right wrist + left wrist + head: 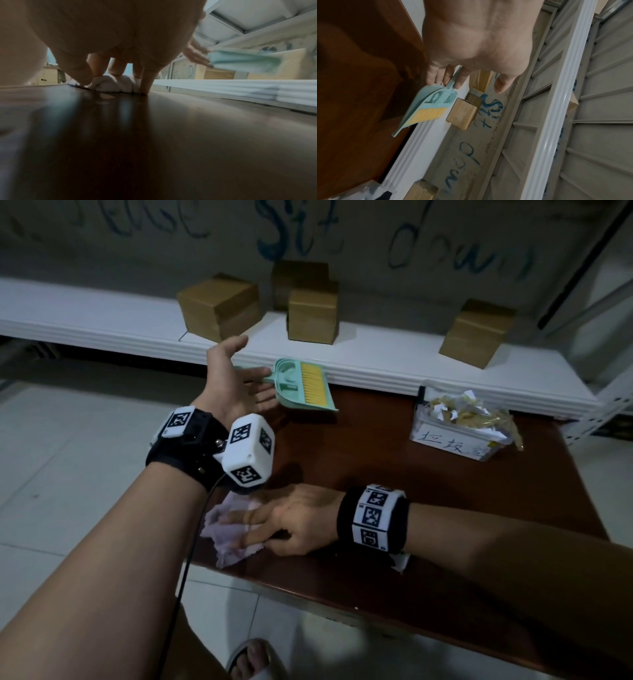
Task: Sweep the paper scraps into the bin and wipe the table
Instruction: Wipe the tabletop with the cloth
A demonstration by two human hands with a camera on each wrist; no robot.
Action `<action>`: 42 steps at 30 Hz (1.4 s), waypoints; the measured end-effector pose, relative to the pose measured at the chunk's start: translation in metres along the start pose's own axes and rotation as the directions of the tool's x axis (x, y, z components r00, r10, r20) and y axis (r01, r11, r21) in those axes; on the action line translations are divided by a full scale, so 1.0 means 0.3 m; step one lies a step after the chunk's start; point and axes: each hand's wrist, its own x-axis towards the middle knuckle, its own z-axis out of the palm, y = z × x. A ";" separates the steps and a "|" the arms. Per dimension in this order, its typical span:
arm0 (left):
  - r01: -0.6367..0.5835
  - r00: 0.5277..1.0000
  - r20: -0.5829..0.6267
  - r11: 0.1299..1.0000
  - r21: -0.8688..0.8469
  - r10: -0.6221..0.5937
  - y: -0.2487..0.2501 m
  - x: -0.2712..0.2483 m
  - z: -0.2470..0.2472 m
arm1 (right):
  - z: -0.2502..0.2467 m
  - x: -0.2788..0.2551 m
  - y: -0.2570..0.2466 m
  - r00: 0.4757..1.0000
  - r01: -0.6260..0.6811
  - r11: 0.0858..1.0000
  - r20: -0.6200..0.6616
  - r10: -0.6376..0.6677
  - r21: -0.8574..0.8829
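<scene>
Dark brown wooden bench [394,474]: right hand [298,520] presses a crumpled white cloth [227,534] flat-fingered at its near-left edge. Left hand [236,381], fingers released, touches the mint-green dustpan [305,386] handle at the bench's far edge. Clear plastic bin [459,433] holds paper scraps [455,409], far right.

Glossy dark wood table [428,474], soft crumpled cloth [226,529], smooth plastic dustpan [301,386], matt cardboard boxes [219,306]

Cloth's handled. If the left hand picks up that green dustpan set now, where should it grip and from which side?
Probably by the thin handle, coming from the left. It juts from the dustpan toward the open left hand, whose fingers already lie along it. The wide lip points away, toward the bin.
</scene>
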 end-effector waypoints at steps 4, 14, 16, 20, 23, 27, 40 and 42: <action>0.026 0.999 -0.020 0.999 0.035 -0.025 -0.018 0.013 -0.017 | 0.009 -0.026 -0.005 0.997 0.036 0.999 -0.066 -0.034 0.032; 0.090 0.990 -0.107 0.996 -0.023 -0.092 -0.064 0.087 -0.051 | 0.057 -0.041 0.006 0.990 0.066 0.997 -0.129 -0.061 0.035; 0.100 0.989 -0.105 0.994 -0.037 -0.103 -0.071 0.094 -0.046 | 0.058 -0.042 0.007 0.990 0.059 0.997 -0.127 -0.054 0.040; 0.079 0.994 -0.055 0.982 -0.169 -0.089 -0.093 0.111 -0.035 | 0.053 -0.053 0.001 0.995 0.046 0.999 -0.094 -0.044 0.027; -0.022 0.995 -0.103 0.938 -0.346 -0.015 -0.105 0.125 -0.029 | 0.047 -0.069 -0.009 0.998 0.016 0.999 -0.055 -0.014 0.039; -0.074 0.994 -0.103 0.917 -0.393 0.036 -0.090 0.135 -0.040 | 0.054 -0.072 -0.012 0.999 0.022 0.999 -0.047 -0.021 0.037; 0.016 0.942 -0.308 0.896 0.445 0.136 -0.073 -0.002 -0.151 | 0.012 -0.109 -0.038 0.988 -0.155 0.987 -0.012 0.156 0.052; 0.044 0.920 -0.354 0.852 0.521 0.169 -0.085 -0.013 -0.185 | 0.011 -0.130 -0.035 0.984 -0.177 0.982 -0.024 0.179 0.061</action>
